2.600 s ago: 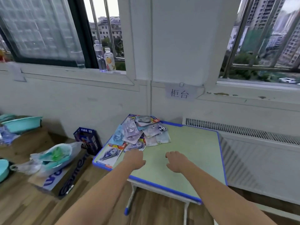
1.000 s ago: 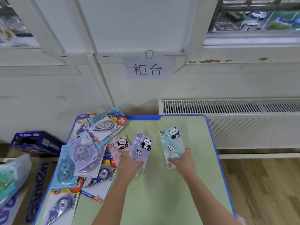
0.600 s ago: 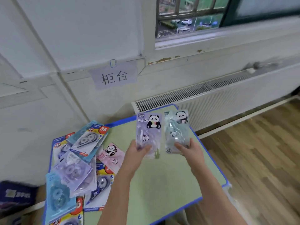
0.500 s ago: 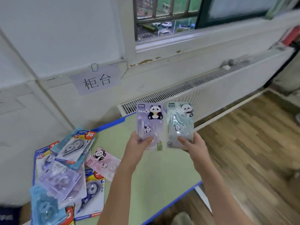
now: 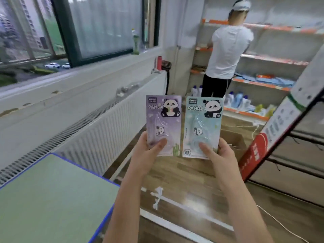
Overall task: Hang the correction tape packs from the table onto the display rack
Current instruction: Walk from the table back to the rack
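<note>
The head view looks across a wooden-floored room with a long white radiator [image 5: 98, 130] under a window, a person in a white shirt [image 5: 228, 51] working with their back turned at orange-edged shelves [image 5: 273, 60] in the far corner, and a slanted dark-framed structure [image 5: 273, 135] at the right edge; whether that is the display rack cannot be told from here. The blue-rimmed green table [image 5: 52, 195] sits at lower left, and the part of it in view carries no packs. Both arms are raised in front of the camera, away from the table, over the floor. The left hand [image 5: 149, 153] pinches the bottom of a purple panda correction tape pack [image 5: 164, 120], thumb laid across its front and fingers behind. The right hand [image 5: 217, 155] grips a pale blue panda pack [image 5: 203, 127] the same way. The two packs stand upright, side by side, just apart. Judging from this, the task is at the carrying stage: two packs are picked up, none is seen hung, and no hook or peg is in reach yet.
</note>
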### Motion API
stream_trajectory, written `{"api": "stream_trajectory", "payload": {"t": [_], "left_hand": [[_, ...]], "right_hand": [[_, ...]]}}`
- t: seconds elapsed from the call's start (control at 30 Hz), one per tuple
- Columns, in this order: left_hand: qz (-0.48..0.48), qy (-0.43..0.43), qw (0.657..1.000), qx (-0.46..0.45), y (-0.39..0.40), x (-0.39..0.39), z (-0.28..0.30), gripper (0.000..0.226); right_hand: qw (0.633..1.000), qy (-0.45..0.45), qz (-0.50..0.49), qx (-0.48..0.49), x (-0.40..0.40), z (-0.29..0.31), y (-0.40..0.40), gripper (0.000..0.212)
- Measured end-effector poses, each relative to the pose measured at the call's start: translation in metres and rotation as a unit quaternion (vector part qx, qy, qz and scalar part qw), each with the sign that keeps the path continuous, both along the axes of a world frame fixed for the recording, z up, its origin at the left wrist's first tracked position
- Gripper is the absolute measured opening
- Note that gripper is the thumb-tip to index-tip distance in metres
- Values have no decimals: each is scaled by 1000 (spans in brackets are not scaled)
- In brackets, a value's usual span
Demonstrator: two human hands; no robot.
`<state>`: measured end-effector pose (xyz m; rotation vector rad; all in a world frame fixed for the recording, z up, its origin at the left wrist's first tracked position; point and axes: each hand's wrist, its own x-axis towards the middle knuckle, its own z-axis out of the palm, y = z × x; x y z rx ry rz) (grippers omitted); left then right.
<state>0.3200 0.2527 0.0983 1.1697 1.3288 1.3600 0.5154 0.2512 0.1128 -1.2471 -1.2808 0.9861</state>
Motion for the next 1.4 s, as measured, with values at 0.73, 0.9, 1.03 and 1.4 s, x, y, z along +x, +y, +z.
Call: {"api": "stream_trajectory", "payload": {"t": [0.73,0.9,1.03,1.4], "left_hand": [[-365,16,930,30,54,540,17,22],[-401,13,915,34,101,638,12,27],[-424,11,905,42,140,718,16,26],[-456,36,889,-14,195,907,-12,23]], "right_hand": [[935,78,-346,17,495,-10,-68,16],[918,91,-385,20,587,-15,-36,19],[909,90,-407,34,667,-12,-1,17],[889,148,-433,4,847,-51,49,22]]}}
